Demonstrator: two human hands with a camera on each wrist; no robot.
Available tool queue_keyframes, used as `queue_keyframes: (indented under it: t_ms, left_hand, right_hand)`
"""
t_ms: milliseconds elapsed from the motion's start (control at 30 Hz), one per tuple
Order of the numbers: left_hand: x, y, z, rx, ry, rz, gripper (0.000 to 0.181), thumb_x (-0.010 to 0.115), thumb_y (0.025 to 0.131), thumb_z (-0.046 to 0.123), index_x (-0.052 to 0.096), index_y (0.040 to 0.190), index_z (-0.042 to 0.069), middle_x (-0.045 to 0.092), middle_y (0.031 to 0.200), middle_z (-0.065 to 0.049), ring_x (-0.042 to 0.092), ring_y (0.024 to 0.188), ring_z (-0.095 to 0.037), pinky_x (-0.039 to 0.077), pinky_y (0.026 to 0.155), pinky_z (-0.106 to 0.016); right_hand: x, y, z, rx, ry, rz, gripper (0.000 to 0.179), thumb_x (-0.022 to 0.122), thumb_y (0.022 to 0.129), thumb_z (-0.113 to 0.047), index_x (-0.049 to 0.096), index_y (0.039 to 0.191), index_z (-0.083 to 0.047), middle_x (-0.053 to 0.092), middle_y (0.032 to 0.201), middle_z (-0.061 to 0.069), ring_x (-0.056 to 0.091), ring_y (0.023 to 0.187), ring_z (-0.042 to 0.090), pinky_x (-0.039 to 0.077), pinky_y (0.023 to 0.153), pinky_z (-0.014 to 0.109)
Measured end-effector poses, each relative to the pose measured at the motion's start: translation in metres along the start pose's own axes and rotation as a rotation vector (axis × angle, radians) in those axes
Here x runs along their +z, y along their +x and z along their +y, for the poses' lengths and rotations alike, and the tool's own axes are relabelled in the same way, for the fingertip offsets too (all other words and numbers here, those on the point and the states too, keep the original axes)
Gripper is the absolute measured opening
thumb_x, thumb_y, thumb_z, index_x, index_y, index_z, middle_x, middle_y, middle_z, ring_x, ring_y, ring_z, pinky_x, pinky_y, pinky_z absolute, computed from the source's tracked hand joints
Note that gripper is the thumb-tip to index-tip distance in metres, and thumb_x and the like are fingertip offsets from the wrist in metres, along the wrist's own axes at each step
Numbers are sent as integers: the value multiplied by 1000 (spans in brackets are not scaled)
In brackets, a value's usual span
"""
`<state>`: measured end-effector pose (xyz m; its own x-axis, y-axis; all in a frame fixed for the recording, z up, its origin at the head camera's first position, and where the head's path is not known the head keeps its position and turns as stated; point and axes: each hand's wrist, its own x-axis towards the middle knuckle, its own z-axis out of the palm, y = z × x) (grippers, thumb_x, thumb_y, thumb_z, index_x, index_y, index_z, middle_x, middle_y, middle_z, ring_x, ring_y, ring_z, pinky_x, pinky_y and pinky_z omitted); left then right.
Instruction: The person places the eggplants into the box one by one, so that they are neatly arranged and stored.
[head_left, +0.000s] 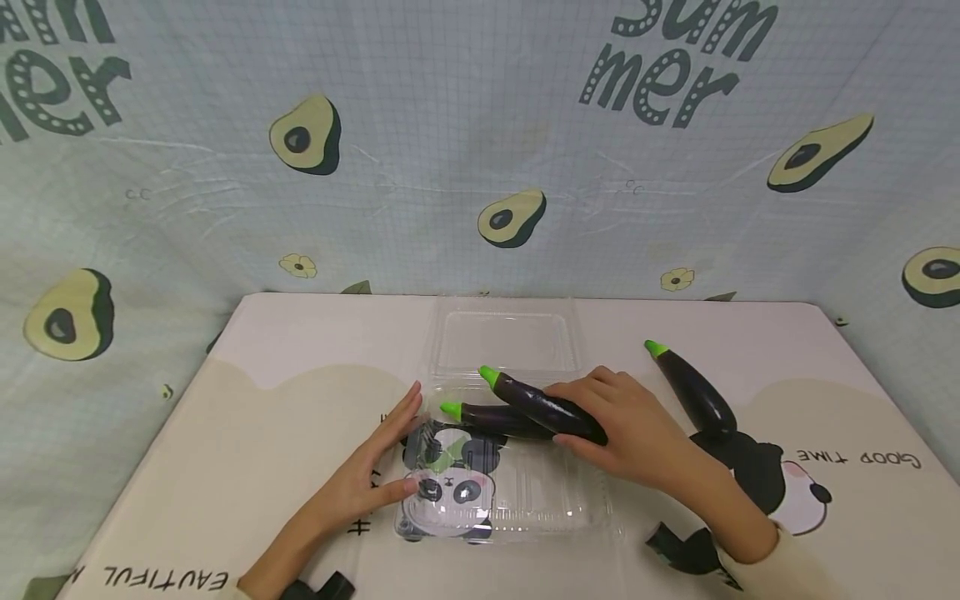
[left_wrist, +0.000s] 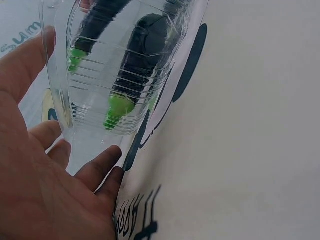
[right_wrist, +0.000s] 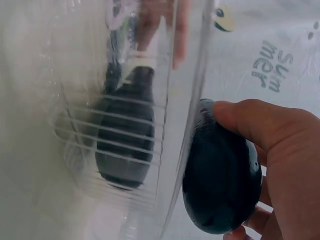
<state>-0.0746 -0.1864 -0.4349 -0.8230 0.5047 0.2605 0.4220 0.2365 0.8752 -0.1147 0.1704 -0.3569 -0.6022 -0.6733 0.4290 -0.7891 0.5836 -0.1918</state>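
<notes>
A clear plastic clamshell box point(head_left: 555, 510) lies open, its lid point(head_left: 506, 337) folded back toward the wall. My right hand point(head_left: 633, 433) grips the thick end of a dark purple eggplant point(head_left: 542, 404) above the box, its green tip pointing away to the left. In the right wrist view, thumb and fingers wrap that eggplant point(right_wrist: 220, 175) just outside the clear wall. Another eggplant point(head_left: 491, 420) lies inside the box, partly covered by the held one. At the box's left side, my left hand point(head_left: 367, 471) has its fingers spread, touching the plastic edge in the left wrist view.
A third eggplant point(head_left: 693, 387) lies on the table to the right, beyond my right wrist. The tablecloth point(head_left: 300, 450) bears printed pandas and lettering. Behind the table hangs a sheet point(head_left: 420, 167) with avocado prints.
</notes>
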Motion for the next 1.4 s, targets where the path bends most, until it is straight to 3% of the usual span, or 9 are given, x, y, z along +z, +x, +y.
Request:
queue_keyframes:
  t_ms: [333,467,967,1400]
  left_hand:
    - [0,0,1,-18,10,3,87,68,83,7,17,154,10,4,161,-1,33,137,-28,15,111,-35]
    - [0,1,1,-13,7,-3,87,68,83,6,17,154,9,4,161,-2,33,137,-29,15,111,-32]
    - [0,1,1,-2,16,0,89,69,82,5,17,154,12,4,161,-3,33,137,-30,13,111,-28]
    - [0,1,1,1,30,2,89,69,82,6,18,154,13,5,161,-3,35,137,-27,15,110,-28]
  right_hand:
    - [9,7,-9,-60,24,-64,50,73,84,-36,58,128,-19,63,110,-8,52,97,12,47,79,33]
    - [14,7,-10,-81,41,-65,51,74,83,-35,58,129,-19,63,110,-8,52,96,11,47,79,32]
    - [25,6,-14,-82,88,-157,50,72,85,-35,57,129,-17,62,111,-6,54,103,12,46,87,36]
    - [31,6,-18,-90,58,-195,47,72,85,-35,59,127,-18,61,116,-4,53,108,15,46,91,37]
